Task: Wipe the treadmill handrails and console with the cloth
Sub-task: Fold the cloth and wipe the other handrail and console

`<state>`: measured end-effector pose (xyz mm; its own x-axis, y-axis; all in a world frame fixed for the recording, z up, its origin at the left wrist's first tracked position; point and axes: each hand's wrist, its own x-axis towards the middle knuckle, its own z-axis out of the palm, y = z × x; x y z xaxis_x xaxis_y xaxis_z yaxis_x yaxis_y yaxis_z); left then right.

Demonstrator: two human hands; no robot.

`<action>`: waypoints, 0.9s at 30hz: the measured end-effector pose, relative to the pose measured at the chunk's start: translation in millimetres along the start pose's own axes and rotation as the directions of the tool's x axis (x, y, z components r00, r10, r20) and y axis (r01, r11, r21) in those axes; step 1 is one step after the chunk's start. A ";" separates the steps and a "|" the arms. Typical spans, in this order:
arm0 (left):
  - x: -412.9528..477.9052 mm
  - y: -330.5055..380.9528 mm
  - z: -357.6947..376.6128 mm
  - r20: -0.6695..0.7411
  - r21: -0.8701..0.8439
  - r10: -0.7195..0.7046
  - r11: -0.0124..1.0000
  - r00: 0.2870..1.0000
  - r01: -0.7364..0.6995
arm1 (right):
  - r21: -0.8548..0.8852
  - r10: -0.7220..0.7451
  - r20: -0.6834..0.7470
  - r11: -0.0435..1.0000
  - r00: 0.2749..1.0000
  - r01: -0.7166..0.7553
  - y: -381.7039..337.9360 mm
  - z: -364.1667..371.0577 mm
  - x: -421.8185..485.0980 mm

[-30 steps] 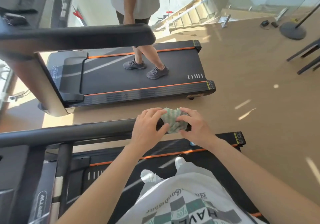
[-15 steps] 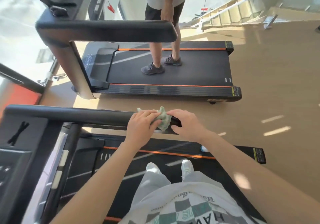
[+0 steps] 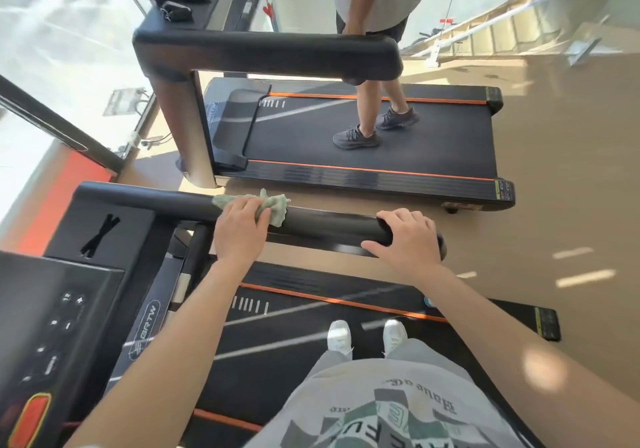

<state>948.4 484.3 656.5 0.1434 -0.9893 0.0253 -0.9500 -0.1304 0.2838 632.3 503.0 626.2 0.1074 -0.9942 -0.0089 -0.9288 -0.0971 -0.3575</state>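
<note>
Head camera, looking down: a person in a white T-shirt printed with grey-green checks stands in white trainers on the black, orange-edged running belt of the near treadmill. At the lower left edge is the black console with pale buttons and a red oval stop button at its near corner.

Beyond the belt, both bare arms reach to the black padded handrail. The left hand has its fingers curled over a crumpled pale green cloth, holding it on top of the rail about midway along. The right hand grips the bare rail near its free end, fingers wrapped over the top, well apart from the cloth.

A strip of tan floor separates this machine from a second black treadmill with orange stripes, where another person in grey trainers stands on the belt behind its thick black handrail. The floor runs open to the right. A bright glass wall closes the left side, and a pale staircase rises at the far right.
</note>
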 end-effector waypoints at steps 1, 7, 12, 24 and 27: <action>3.8 0.7 1.3 0.014 -0.004 0.008 1.000 1.000 -0.008 | 0.011 0.015 -0.027 1.000 1.000 -0.014 2.6 1.0 -3.3; 14.0 48.0 22.1 0.178 -0.052 0.242 0.970 0.954 -0.237 | 0.085 0.082 -0.124 0.994 0.989 -0.072 16.4 2.3 -31.0; 24.6 105.3 36.1 0.391 -0.109 0.432 0.898 0.813 -0.425 | 0.340 0.352 -0.142 0.895 0.925 -0.288 28.1 -4.6 -57.4; 52.9 221.2 78.4 0.714 -0.391 0.581 0.794 0.391 -0.466 | 0.708 0.686 0.215 0.381 0.695 -0.595 52.0 -4.8 -62.9; 53.2 248.2 84.5 0.762 -0.426 0.574 0.794 0.301 -0.434 | 0.729 0.690 0.216 0.357 0.691 -0.584 47.6 -7.1 -62.5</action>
<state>696.7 393.9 647.3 -0.7131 -0.4217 -0.5600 -0.6980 0.3533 0.6228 578.9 560.2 616.4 -0.4898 -0.7442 -0.4541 -0.1358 0.5796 -0.8035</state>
